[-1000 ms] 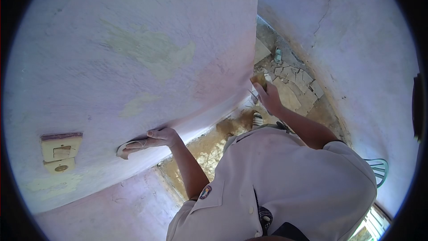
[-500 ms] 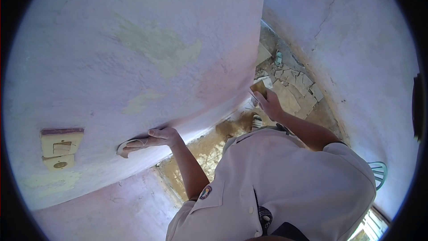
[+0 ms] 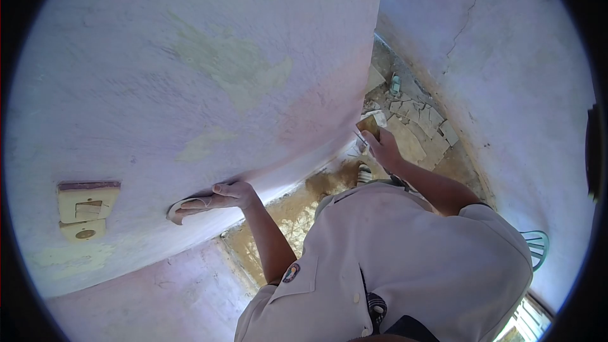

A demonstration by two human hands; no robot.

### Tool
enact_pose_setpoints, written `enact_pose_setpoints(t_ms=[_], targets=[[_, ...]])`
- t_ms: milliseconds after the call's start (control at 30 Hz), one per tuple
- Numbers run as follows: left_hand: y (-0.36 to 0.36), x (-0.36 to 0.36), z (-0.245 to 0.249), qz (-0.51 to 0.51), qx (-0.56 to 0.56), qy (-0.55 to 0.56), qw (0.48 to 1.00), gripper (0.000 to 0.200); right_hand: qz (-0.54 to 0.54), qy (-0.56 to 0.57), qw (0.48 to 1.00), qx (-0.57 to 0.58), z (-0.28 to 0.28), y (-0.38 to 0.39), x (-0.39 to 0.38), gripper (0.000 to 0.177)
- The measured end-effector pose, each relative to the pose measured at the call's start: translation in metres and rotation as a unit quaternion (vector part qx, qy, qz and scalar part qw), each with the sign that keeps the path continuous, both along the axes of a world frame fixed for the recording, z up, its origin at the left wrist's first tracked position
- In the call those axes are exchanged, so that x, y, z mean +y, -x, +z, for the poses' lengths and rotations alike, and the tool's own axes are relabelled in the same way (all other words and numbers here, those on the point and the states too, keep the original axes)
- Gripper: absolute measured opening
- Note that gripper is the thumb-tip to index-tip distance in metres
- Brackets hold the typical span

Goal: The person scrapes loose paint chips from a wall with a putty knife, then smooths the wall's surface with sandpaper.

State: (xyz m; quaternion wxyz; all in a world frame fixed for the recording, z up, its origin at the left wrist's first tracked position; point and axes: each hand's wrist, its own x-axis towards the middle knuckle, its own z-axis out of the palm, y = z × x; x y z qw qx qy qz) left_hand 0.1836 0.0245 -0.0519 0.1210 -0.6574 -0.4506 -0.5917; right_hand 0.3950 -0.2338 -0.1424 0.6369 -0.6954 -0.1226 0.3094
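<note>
My left hand point(image 3: 229, 197) lies flat along the painted wall point(image 3: 126, 120), fingers pointing left. Under its fingers is a curled pale sheet that looks like sandpaper point(image 3: 175, 210), pressed against the wall. Farther to the right, my right hand point(image 3: 382, 150) is closed around a flat, brownish rectangular piece point(image 3: 368, 126), held away from the wall above the floor. What that piece is made of, I cannot make out. Bare, yellowish patches point(image 3: 234, 66) show in the wall's paint above my left hand.
Left of my left hand, a switch plate point(image 3: 87, 209) sits in the wall. Broken slabs point(image 3: 421, 120) and a small light-green object point(image 3: 395, 83) lie on the floor. A cracked wall point(image 3: 506, 88) rises on the right, with a green chair back point(image 3: 537, 248) near it.
The view has shifted slightly, so the wall's patches appear a little farther right. Both hands keep nearly the same places, and each has the same thing in it.
</note>
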Motion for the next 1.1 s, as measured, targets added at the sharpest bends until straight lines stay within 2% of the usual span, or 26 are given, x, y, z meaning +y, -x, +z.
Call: enact_pose_setpoints(t_ms=[67,167,267,400,467,667,867,967,1100], targets=[[-0.003,-0.002,0.003,-0.005,-0.017,0.004,1.000,0.077,-0.017,0.010,1.000,0.000,0.015,-0.013,0.017,0.025],[-0.008,-0.005,0.006,-0.029,-0.031,-0.015,0.999,0.077,0.007,-0.084,0.993,-0.087,0.031,-0.024,0.040,0.026],[-0.007,-0.004,0.006,-0.020,-0.023,-0.025,0.999,0.077,-0.003,-0.072,0.997,-0.026,0.033,-0.009,0.033,0.027],[-0.003,0.004,0.001,-0.004,-0.015,-0.033,0.999,0.077,0.010,0.012,1.000,-0.011,0.003,0.000,0.006,0.028],[-0.004,-0.003,0.004,0.007,-0.020,0.006,1.000,0.077,0.007,0.052,0.999,-0.009,0.008,-0.009,0.006,0.028],[-0.008,-0.006,0.005,0.000,-0.029,0.020,0.999,0.078,-0.022,-0.019,0.999,0.032,0.035,-0.011,0.013,0.031],[-0.007,-0.002,0.005,-0.030,-0.017,-0.031,0.999,0.076,0.008,0.048,0.997,-0.056,-0.017,-0.003,-0.011,0.032],[-0.009,-0.007,0.007,-0.020,-0.021,-0.011,1.000,0.075,-0.013,0.067,0.998,0.018,0.032,-0.027,0.021,0.030],[-0.008,-0.004,0.007,-0.018,-0.017,-0.028,0.999,0.075,-0.042,0.000,0.999,0.006,0.020,-0.016,0.012,0.031]])
